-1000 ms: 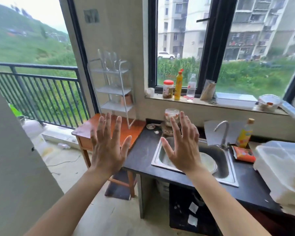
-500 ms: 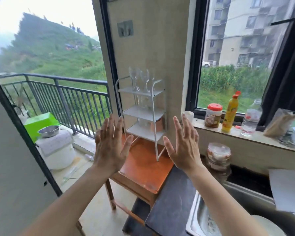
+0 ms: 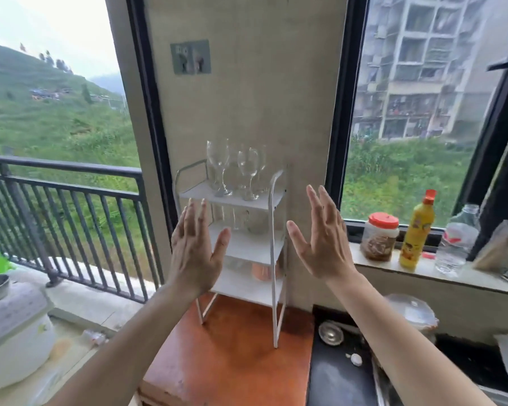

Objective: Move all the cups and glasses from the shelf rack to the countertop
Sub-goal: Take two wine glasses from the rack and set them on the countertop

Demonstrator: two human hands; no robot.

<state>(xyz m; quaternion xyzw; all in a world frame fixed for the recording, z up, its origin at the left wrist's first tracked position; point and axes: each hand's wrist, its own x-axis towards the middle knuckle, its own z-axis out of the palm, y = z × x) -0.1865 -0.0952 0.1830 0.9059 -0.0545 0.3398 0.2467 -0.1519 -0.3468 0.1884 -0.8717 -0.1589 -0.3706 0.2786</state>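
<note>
A white three-tier shelf rack (image 3: 273, 230) stands on an orange wooden table (image 3: 232, 356) against the wall. Clear wine glasses (image 3: 219, 162) stand on its top tier. Clear glass cups (image 3: 247, 221) sit on the middle tier and a copper-coloured cup (image 3: 263, 271) on the bottom one. My left hand (image 3: 192, 253) is raised in front of the rack's left side, fingers spread and empty. My right hand (image 3: 324, 244) is up just right of the rack, also spread and empty. The dark countertop (image 3: 335, 376) lies right of the table.
On the window sill stand a red-lidded jar (image 3: 379, 235), a yellow bottle (image 3: 417, 230) and a clear water bottle (image 3: 458, 238). A small metal dish (image 3: 330, 334) and a stack of lidded plastic containers (image 3: 411, 313) sit on the counter. A balcony railing (image 3: 71, 200) and white appliance (image 3: 12, 332) are left.
My view has moved closer to the rack and turned left, so the sink has left the frame. Both hands stay raised and spread, now flanking the rack.
</note>
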